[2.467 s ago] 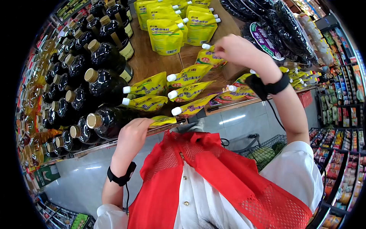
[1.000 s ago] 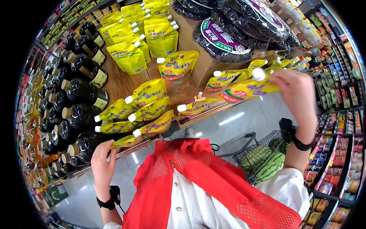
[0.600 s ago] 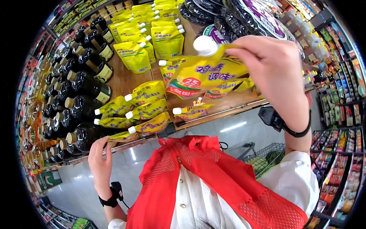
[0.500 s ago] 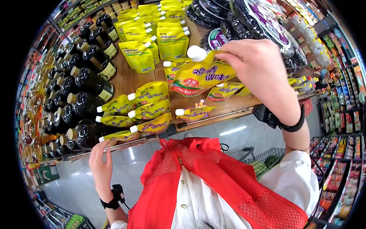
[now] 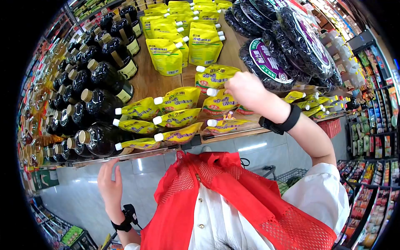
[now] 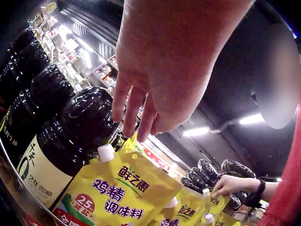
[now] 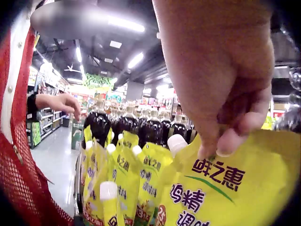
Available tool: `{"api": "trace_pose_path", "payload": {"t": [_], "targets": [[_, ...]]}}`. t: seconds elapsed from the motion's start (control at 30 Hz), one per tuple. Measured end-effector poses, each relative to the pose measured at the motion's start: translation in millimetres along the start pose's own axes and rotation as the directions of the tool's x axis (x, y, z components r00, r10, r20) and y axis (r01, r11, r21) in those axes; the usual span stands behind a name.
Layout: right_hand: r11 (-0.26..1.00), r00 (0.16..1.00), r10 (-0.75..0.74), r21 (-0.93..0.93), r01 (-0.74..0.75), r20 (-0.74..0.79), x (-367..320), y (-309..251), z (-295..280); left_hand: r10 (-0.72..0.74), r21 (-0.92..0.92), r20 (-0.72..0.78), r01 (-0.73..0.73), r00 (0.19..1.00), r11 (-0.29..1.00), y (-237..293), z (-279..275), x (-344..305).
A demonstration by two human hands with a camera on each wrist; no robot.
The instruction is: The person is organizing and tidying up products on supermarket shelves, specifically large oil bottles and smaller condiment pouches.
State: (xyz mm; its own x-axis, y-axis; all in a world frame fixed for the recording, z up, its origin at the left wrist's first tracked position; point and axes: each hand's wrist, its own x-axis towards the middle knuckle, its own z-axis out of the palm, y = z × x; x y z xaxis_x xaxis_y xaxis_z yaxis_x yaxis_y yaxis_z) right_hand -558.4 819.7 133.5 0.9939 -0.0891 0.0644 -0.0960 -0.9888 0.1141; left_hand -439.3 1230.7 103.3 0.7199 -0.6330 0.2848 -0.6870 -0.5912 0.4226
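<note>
The right hand (image 5: 246,91) pinches the top edge of a yellow pouch (image 5: 220,102) with a white cap, which stands on the wooden table just in front of another yellow pouch (image 5: 214,75). In the right wrist view, thumb and finger grip that pouch (image 7: 235,183) beside its cap. The left hand (image 5: 110,183) hangs by the table's front edge, fingers loosely extended, holding nothing. From the left wrist view, this hand (image 6: 160,75) is above and near a yellow pouch (image 6: 117,188) and does not visibly grip it. More yellow pouches (image 5: 179,118) stand in short rows between the hands.
Dark bottles (image 5: 104,104) with tan caps crowd the left side. Upright yellow pouches (image 5: 166,57) fill the back. Black wrapped round packs (image 5: 266,64) are stacked at the back right. Below the table's front edge (image 5: 241,132) are the floor and a wire cart (image 5: 291,175).
The right hand has carried its pouch from the right side to the middle of the table and lowered it among the others. The left hand has moved off the front left pouch.
</note>
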Motion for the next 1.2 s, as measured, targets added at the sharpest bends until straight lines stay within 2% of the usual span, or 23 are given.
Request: {"api": "trace_pose_path", "payload": {"t": [0.1,0.17,0.2,0.23,0.3,0.33,0.43,0.47,0.63,0.7,0.73,0.83,1.0,1.1,1.13,1.2], "targets": [[1.000,0.998,-0.007,-0.026,0.008,0.069,1,-7,22,-0.003,-0.019,0.044,0.003,0.999,1.000,-9,-2,5],[0.990,0.982,-0.137,-0.028,0.141,0.128,3,-9,32,-0.006,-0.029,0.051,0.008,0.999,1.000,-15,-3,8],[0.989,0.986,-0.143,-0.034,0.147,0.086,5,-11,33,-0.004,-0.032,0.055,0.006,0.998,0.999,-18,-4,9],[0.989,0.986,-0.140,-0.033,0.143,0.091,7,-11,31,0.009,-0.033,0.053,-0.007,0.999,0.999,-21,-4,10],[0.995,0.980,-0.062,0.088,0.046,0.189,13,-11,15,0.026,-0.034,0.049,-0.024,0.998,0.999,-27,-7,11],[0.998,0.972,0.006,0.057,-0.020,0.235,19,-14,1,0.031,-0.042,0.054,-0.029,0.998,0.999,-30,-9,12],[0.992,0.993,0.109,-0.074,-0.106,0.040,36,-2,1,0.028,-0.044,0.051,-0.026,0.998,0.999,-37,-15,10],[0.982,0.986,0.153,-0.125,-0.143,0.070,45,3,7,0.020,-0.040,0.053,-0.018,0.998,0.999,-39,-16,9],[0.979,0.978,0.148,-0.164,-0.123,0.149,79,33,43,-0.003,-0.058,0.069,0.007,0.998,0.998,-48,-22,2],[0.982,0.947,0.141,-0.159,-0.098,0.290,88,36,48,-0.013,-0.060,0.075,0.017,0.997,0.998,-53,-23,-1],[0.987,0.980,0.102,-0.144,-0.078,0.171,89,36,49,-0.012,-0.054,0.076,0.016,0.997,0.998,-56,-24,-3],[0.983,0.966,0.149,-0.142,-0.120,0.212,93,37,46,-0.015,-0.051,0.066,0.018,0.998,0.999,-65,-25,-7],[0.990,0.973,0.092,-0.126,-0.066,0.213,78,26,35,-0.028,-0.059,0.040,0.030,0.999,0.998,-75,-28,-9],[0.991,0.966,0.077,-0.123,-0.047,0.248,70,21,36,-0.048,-0.049,0.077,0.052,0.996,0.997,-78,-29,-6],[0.994,0.976,0.060,-0.106,-0.039,0.210,67,22,38,-0.041,-0.052,0.084,0.045,0.996,0.998,-78,-29,-5],[0.991,0.971,0.098,-0.111,-0.075,0.219,67,20,37,-0.023,-0.052,0.094,0.028,0.995,0.998,-78,-30,0]]}}
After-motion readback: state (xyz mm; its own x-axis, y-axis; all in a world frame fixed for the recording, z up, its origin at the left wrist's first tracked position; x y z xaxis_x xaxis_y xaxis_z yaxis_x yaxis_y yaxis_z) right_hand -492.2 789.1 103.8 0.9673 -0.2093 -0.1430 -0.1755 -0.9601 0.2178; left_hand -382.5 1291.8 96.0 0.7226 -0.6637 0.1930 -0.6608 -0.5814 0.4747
